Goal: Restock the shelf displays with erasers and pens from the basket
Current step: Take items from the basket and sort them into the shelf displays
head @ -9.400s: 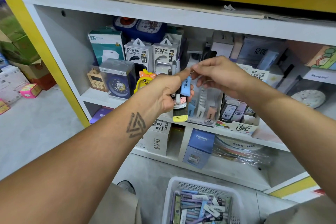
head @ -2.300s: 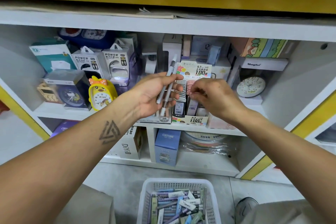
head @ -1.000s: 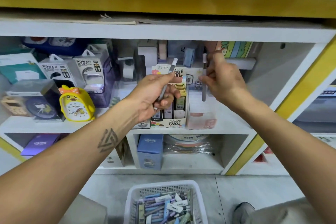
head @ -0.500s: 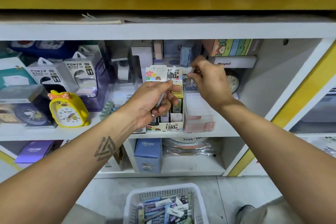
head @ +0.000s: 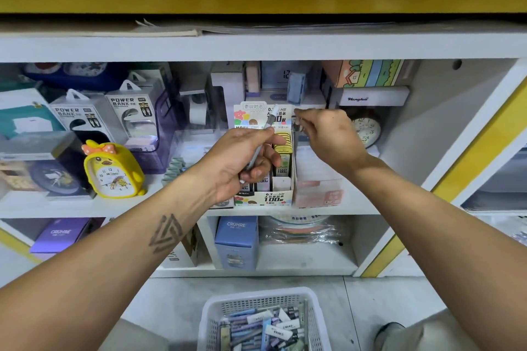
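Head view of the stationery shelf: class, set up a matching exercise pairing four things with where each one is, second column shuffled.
Things:
1. yellow duck clock
2. white basket
3. grey pen
4. blue CRUHRE box

Places:
A. on the floor below the shelves
B. in the left hand
C. middle shelf, left of the hands
D. lower shelf, under the lead refill display

Pairs: 1-C, 2-A, 3-B, 4-D

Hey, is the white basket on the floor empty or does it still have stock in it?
Not empty. The white basket on the floor holds a loose pile of pens and erasers covering its bottom.
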### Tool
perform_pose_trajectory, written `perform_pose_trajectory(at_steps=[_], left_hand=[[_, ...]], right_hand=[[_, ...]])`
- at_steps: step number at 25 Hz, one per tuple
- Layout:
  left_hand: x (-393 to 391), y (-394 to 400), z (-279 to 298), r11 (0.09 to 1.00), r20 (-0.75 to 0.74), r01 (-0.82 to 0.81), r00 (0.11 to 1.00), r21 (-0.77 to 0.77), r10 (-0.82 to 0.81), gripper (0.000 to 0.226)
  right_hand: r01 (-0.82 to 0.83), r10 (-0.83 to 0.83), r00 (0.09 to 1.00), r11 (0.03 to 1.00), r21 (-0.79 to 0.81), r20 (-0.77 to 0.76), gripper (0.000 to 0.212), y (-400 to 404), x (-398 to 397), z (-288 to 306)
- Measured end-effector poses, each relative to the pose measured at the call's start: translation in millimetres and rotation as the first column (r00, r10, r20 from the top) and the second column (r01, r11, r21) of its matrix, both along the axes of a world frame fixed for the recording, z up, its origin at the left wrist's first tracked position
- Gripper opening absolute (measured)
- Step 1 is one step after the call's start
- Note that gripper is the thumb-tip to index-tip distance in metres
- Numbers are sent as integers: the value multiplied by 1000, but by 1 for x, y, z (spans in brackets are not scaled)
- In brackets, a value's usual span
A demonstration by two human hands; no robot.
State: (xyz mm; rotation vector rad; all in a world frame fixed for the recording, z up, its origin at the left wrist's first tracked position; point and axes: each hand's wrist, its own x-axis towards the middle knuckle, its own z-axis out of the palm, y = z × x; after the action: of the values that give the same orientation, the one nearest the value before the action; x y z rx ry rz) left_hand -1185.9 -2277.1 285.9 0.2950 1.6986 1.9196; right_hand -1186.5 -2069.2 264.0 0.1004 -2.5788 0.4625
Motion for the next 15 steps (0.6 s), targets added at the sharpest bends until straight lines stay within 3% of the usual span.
perform_pose_trajectory(at_steps=[3, 5, 6, 8, 10, 12, 15], left_hand=[[2, 1, 2, 1000, 38, 31, 999, -6, -31, 39], [4, 2, 3, 998, 86, 66, 994, 7, -67, 39], [4, 3, 4, 997, 95, 75, 993, 9, -76, 38], [7, 6, 3, 997, 76, 71, 995, 5, -71, 35], [10, 10, 1, 998, 36, 69, 997, 8, -69, 30], [13, 15, 0, 996, 14, 82, 997, 26, -82, 26], [17, 19, 0, 990, 1, 120, 993, 75, -121, 26]], right_hand=[[14, -20, 990, 999, 45, 138, 48, 0, 2, 1], [72, -48, 991, 979, -190, 128, 45, 1, 7, 10], [86, -40, 991, 920, -384, 125, 40, 1, 10, 16], [52, 67, 989, 678, -734, 132, 26, 1, 17, 30], [29, 219, 965, 452, -892, 142, 14, -3, 28, 41], [9, 322, 937, 362, -932, 134, 10, -7, 37, 46], [-24, 356, 927, 366, -930, 116, 15, -8, 45, 49]])
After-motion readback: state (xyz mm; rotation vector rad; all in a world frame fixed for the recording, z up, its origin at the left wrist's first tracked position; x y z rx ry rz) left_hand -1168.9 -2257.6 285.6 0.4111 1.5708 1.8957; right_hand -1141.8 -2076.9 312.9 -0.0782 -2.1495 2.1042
